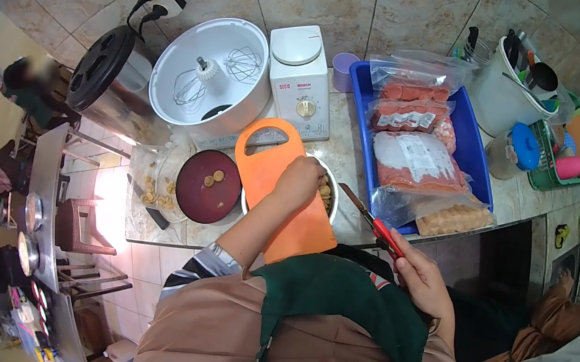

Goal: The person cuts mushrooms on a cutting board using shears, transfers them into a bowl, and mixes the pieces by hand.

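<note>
An orange cutting board [269, 170] lies tilted over a white bowl [335, 189] that holds brown pieces. My left hand [299, 182] reaches across the board, its fingertips at the bowl's opening; what they hold, if anything, is hidden. In my right hand [421, 280] is a knife [382, 233] with a red handle, its dark blade pointing up and left beside the bowl. Left of the board, a dark red plate [195, 196] carries several small round brown pieces. Beside it, a clear container [157, 193] has pale peelings in it.
Behind stand a white mixer [299, 79] and its bowl [168, 84] with whisks. A blue tray [477, 162] of bagged meat is at the right, beyond it a white utensil bucket [499, 101]. One person [555, 340] is at the lower right; others are far left.
</note>
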The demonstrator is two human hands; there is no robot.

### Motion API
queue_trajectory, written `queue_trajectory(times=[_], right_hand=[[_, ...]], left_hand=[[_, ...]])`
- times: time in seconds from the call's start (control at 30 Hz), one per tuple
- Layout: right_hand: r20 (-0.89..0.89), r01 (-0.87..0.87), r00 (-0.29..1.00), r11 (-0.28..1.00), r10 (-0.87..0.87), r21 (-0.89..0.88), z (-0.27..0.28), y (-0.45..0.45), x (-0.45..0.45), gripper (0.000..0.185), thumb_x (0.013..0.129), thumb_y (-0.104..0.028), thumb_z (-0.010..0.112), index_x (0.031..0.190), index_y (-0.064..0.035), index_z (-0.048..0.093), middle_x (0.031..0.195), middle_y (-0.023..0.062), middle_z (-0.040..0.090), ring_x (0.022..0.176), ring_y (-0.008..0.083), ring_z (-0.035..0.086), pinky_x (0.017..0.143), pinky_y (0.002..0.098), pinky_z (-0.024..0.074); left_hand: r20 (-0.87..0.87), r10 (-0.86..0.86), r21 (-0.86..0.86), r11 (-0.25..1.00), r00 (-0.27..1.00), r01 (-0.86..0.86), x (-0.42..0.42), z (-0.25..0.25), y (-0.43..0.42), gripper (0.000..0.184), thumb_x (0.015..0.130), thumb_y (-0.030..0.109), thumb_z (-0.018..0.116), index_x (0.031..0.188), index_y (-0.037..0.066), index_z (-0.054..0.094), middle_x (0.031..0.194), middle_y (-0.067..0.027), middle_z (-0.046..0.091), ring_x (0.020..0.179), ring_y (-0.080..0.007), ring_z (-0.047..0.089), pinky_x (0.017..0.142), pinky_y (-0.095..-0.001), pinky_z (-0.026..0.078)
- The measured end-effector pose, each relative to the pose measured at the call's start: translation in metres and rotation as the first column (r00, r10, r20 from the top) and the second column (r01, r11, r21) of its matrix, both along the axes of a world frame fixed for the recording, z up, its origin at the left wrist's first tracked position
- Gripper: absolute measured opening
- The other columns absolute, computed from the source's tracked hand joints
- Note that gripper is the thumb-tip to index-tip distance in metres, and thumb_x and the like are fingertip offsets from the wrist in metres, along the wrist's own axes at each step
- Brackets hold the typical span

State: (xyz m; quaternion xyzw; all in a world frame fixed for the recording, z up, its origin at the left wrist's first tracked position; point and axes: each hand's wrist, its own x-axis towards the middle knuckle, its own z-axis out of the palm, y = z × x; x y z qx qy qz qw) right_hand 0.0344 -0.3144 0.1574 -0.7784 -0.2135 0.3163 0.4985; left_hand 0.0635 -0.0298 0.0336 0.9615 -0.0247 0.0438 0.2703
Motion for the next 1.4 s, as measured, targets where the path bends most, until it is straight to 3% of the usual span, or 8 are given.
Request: queue_trajectory(times=[0.17,0.33,0.53,0.67,0.83,0.93,1.03,1.4], right_hand=[[-0.003,-0.026,1.0,0.998,0.026,0.065,0.005,-0.011,0.016,0.041,0.088,-0.014,0.042,0.128,-0.0099,0.038,0.091,0.0109,0.054,0.077,0.0156,0.049,0.075,0.0249,0.0386],[-0.008,-0.059,0.998,0.997,0.06,0.05,0.005,-0.016,0.033,0.04,0.088,-0.016,0.042,0.128,-0.0086,0.038,0.086,0.0094,0.053,0.073,0.0152,0.047,0.071,0.0248,0.0385],[0.08,-0.119,0.99,0.99,0.113,0.074,0.002,-0.015,0.048,0.041,0.088,-0.016,0.042,0.128,-0.0092,0.038,0.078,0.0061,0.049,0.068,0.0132,0.046,0.066,0.024,0.0384],[0.011,-0.124,0.992,0.985,0.123,0.12,-0.001,-0.011,0.055,0.041,0.088,-0.014,0.043,0.128,-0.0097,0.038,0.075,0.0033,0.047,0.064,0.0101,0.043,0.061,0.0219,0.0371],[-0.119,-0.077,0.988,0.984,0.096,0.158,-0.005,-0.006,0.059,0.041,0.088,-0.013,0.044,0.129,-0.0094,0.038,0.074,0.0009,0.045,0.059,0.0069,0.042,0.054,0.0195,0.0354],[-0.131,-0.072,0.987,0.987,0.091,0.142,-0.005,-0.003,0.058,0.042,0.088,-0.013,0.044,0.129,-0.0093,0.038,0.074,0.001,0.046,0.058,0.0067,0.042,0.053,0.0193,0.0355],[-0.121,-0.086,0.988,0.988,0.101,0.126,-0.008,0.002,0.057,0.042,0.088,-0.012,0.044,0.129,-0.0093,0.038,0.074,0.001,0.046,0.057,0.0065,0.041,0.053,0.0193,0.0356],[-0.11,-0.154,0.98,0.982,0.167,0.112,-0.008,0.027,0.042,0.041,0.088,-0.013,0.044,0.128,-0.0093,0.038,0.081,0.0033,0.05,0.062,0.0076,0.044,0.056,0.0201,0.0375]], left_hand=[[-0.211,0.097,0.047,0.995,0.973,-0.089,0.018,0.021,-0.012,0.009,0.067,0.006,0.058,0.075,0.0,0.06,0.081,-0.0173,0.057,0.074,-0.0323,0.057,0.066,-0.0404,0.045],[-0.284,-0.048,0.184,0.978,0.958,0.103,0.026,0.013,-0.004,0.011,0.067,0.011,0.062,0.073,0.002,0.062,0.077,-0.0157,0.057,0.073,-0.0331,0.056,0.065,-0.04,0.045],[-0.253,-0.133,-0.032,0.991,0.958,0.129,0.019,0.028,0.017,0.014,0.068,0.017,0.064,0.073,0.003,0.064,0.078,-0.0134,0.057,0.074,-0.0302,0.056,0.067,-0.0381,0.044],[-0.167,-0.102,0.117,0.986,0.981,0.122,0.006,0.034,0.018,0.014,0.068,0.015,0.064,0.077,0.004,0.064,0.077,-0.0124,0.057,0.077,-0.0289,0.056,0.07,-0.0375,0.044],[0.241,0.391,0.001,0.915,0.889,-0.403,-0.023,0.02,0.055,0.015,0.069,0.013,0.062,0.081,0.004,0.062,0.081,-0.0133,0.058,0.078,-0.0291,0.056,0.07,-0.0379,0.044],[0.166,0.697,0.021,0.705,0.698,-0.709,-0.058,0.01,0.095,0.014,0.071,0.013,0.06,0.081,0.003,0.062,0.083,-0.0147,0.059,0.078,-0.0298,0.056,0.069,-0.0384,0.044],[-0.008,0.798,0.265,0.583,0.603,-0.768,-0.091,-0.005,0.129,0.017,0.073,0.019,0.06,0.082,0.006,0.063,0.082,-0.0138,0.06,0.079,-0.0305,0.056,0.07,-0.0404,0.046],[-0.092,0.748,0.315,0.648,0.657,-0.694,-0.095,-0.049,0.136,0.022,0.066,0.023,0.063,0.081,0.009,0.055,0.079,-0.0101,0.06,0.081,-0.0299,0.055,0.07,-0.0414,0.047]])
